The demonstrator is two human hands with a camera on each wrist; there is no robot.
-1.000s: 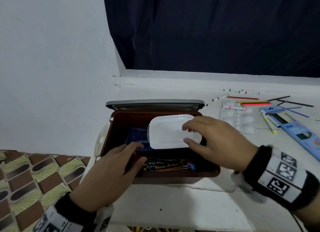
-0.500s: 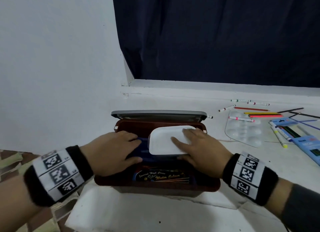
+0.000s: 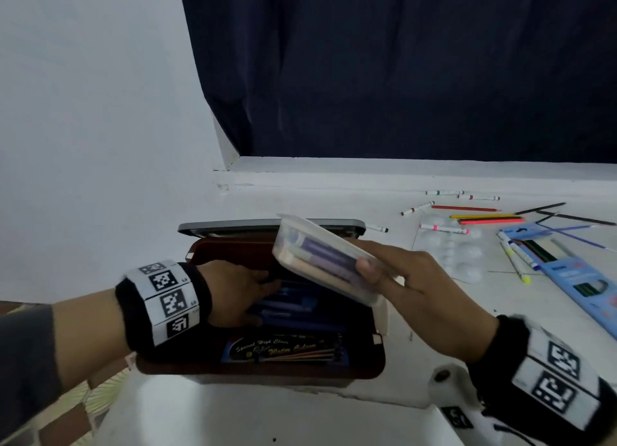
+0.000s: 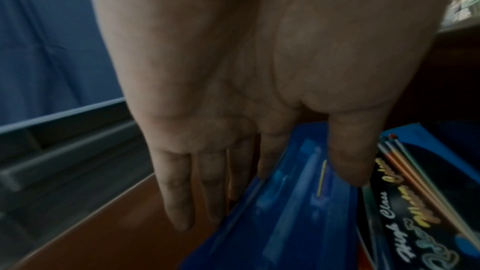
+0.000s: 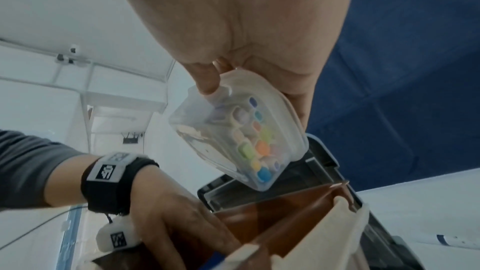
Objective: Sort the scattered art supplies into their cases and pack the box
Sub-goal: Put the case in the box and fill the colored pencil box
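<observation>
A brown box with its grey lid swung open sits on a white ledge. My right hand grips a clear plastic case of coloured sticks, tilted above the box's right half; in the right wrist view my right hand has its thumb on one side of the clear case and fingers on the other. Inside the box my left hand holds a blue case. In the left wrist view the left hand has its thumb on top of the blue case, fingers down its far edge. A water colour pack lies at the front.
Loose markers and pencils lie scattered on the ledge to the right, beside a clear paint palette and an open blue pencil pack. A dark curtain hangs behind. Patterned floor shows at lower left.
My right hand has lifted the clear case off the box's contents and tilted it up. My left hand has slid deeper into the box onto the blue case.
</observation>
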